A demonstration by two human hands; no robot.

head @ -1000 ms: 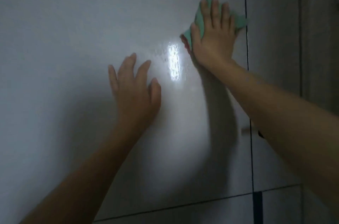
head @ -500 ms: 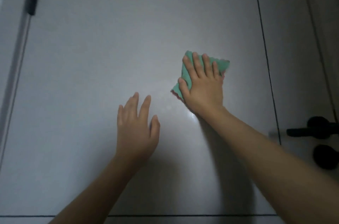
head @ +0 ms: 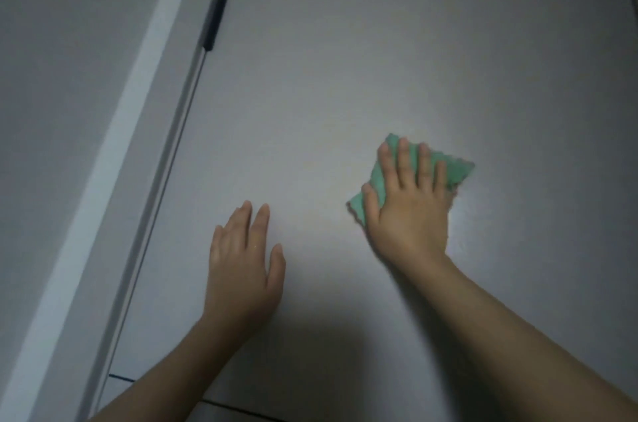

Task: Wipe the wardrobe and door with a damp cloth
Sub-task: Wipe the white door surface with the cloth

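A pale grey door panel [head: 345,58] fills most of the head view. My right hand [head: 411,211] presses a folded green cloth [head: 455,171] flat against the panel at centre right, fingers straight and spread over it. My left hand [head: 241,266] lies flat on the panel lower and to the left, fingers straight, holding nothing. Much of the cloth is hidden under my right hand.
A dark hinge [head: 214,20] sits on the door's left edge beside a slanting grey frame strip [head: 165,159]. A wall [head: 58,41] lies left of it. A thin dark seam [head: 241,413] crosses the panel near the bottom.
The view has swung left and up: the black door handle has left the frame and the hinge has come further in. My right hand has slid the cloth down the panel from its upper right.
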